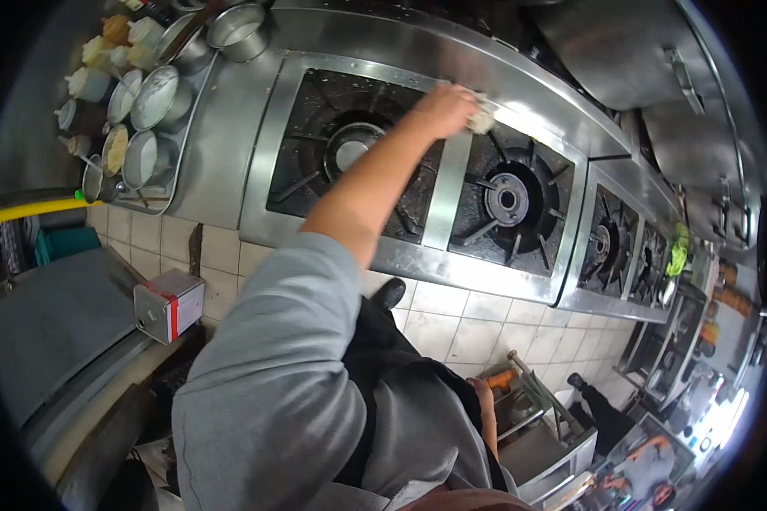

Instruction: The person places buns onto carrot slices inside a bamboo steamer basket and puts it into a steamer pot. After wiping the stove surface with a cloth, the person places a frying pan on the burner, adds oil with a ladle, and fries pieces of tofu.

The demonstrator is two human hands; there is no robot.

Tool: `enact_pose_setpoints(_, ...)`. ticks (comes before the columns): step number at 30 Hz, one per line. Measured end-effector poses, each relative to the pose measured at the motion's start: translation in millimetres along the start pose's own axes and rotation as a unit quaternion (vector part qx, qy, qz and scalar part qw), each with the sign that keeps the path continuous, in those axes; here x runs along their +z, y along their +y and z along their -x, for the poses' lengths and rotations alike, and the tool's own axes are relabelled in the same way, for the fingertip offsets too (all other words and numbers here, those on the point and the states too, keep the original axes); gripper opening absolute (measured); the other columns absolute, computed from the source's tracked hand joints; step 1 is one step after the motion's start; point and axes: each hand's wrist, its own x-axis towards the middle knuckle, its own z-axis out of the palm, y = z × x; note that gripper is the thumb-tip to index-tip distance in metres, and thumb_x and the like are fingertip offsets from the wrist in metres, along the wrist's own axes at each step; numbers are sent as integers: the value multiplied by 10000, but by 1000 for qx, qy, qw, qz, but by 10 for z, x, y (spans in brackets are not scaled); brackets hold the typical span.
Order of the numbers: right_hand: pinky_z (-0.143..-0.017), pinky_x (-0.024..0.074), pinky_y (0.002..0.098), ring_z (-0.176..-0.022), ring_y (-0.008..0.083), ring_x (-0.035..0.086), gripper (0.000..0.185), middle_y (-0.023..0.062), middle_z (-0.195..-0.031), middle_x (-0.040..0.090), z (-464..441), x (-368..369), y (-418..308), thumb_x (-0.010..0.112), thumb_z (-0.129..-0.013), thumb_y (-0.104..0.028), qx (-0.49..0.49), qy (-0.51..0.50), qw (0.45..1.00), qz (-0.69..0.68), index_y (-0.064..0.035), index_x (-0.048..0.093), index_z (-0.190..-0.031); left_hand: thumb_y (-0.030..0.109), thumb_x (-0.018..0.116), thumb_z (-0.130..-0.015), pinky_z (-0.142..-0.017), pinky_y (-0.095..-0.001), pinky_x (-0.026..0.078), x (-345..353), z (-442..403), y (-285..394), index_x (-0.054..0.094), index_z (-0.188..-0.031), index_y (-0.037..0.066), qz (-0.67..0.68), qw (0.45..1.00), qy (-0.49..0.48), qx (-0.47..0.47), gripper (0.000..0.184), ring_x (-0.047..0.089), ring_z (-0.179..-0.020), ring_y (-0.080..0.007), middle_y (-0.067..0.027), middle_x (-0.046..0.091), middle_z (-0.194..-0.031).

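My left hand [452, 109] is closed on a pale, crumpled cloth [481, 117]. It presses the cloth against the steel at the back of the stove [452, 183], above the gap between two burners. Below my left arm lies the left burner [354, 153] with its black grates. To the right is a second burner [507, 198] with a round metal ring. My right hand [482, 390] hangs low at my side, near an orange object [503, 380] by a small metal stand; its fingers are too small and partly hidden to make out.
A tray [179, 192] of metal pots and squeeze bottles stands left of the stove. More burners [605, 243] continue rightward. A square tin [170, 307] sits at lower left beside a grey surface [60, 319]. Another person [648, 473] is at the far lower right.
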Motion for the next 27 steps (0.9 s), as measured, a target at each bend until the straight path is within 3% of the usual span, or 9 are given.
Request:
enact_pose_setpoints(4,-702,539,328,-755,192,699,372,151,-869,727,7,228,282,649,-869,-270,-6,26,998,-58,-6,676,-1129,119,634,-799,-958,-413,490,-475,288,-763,683,-1096,70,65,998,-13,-19,305,608,-1083,-313,-112,674,-1137)
enact_pose_setpoints(6,-742,543,332,-813,209,710,358,154,-880,731,-340,595,1040,656,-868,-277,-10,14,1000,-15,-14,686,-1109,121,632,-823,-978,-402,482,-877,582,-931,673,-1104,67,1,998,-39,-49,289,599,-1105,-306,-111,660,-1178)
enact_pose_setpoints(9,-732,542,325,-803,203,707,350,145,-870,731,-375,659,952,656,-869,-276,-33,23,996,-76,-16,688,-1101,92,627,-816,-992,-409,468,-1205,1141,-1482,662,-1142,80,-35,990,-14,-136,328,577,-1152,-312,-115,650,-1203)
enact_pose_setpoints(11,-707,539,317,-759,189,702,348,132,-825,724,-251,327,177,645,-877,-279,-19,-14,999,-29,-17,685,-1103,85,621,-822,-1003,-403,459,-1423,1441,-1776,659,-1150,71,-14,988,-12,-155,331,571,-1158,-324,-131,638,-1224)
enact_pose_setpoints(13,-675,531,311,-696,172,688,350,107,-764,710,-300,267,92,634,-883,-286,9,-39,998,-38,-19,678,-1105,125,611,-832,-989,-407,467,-1588,1746,-1814,663,-1133,103,-136,966,-18,-220,306,567,-1153,-304,-92,640,-1222)
enact_pose_setpoints(15,-645,519,319,-641,164,668,345,96,-713,688,-505,276,225,625,-881,-273,-40,-38,998,-22,-23,665,-1114,113,612,-829,-981,-407,467,-1631,1897,-1596,660,-1134,98,-155,959,-53,-230,309,567,-1142,-301,-93,640,-1207)
enact_pose_setpoints(17,-646,515,319,-645,160,667,355,101,-719,688,-793,272,502,627,-880,-270,-69,-46,996,12,-27,662,-1136,97,613,-824,-974,-419,464,-1560,2195,-1366,657,-1130,85,-156,960,20,-231,310,579,-1099,-314,-106,646,-1169)
enact_pose_setpoints(21,-662,523,322,-673,168,681,377,115,-801,707,-832,171,297,627,-886,-272,-25,-47,998,-44,-12,655,-1158,30,593,-791,-893,-459,465,-1662,3224,-365,635,-1131,50,-138,961,30,-237,343,583,-995,-370,-164,641,-1130)
enact_pose_setpoints(27,-587,514,294,-613,157,643,333,94,-800,694,-1062,295,500,639,-880,-228,-19,-101,989,-104,27,657,-1094,90,645,-807,-922,-474,477,-1710,5335,1030,603,-1182,8,-56,886,-129,-441,386,578,-1060,-416,-230,628,-1122)
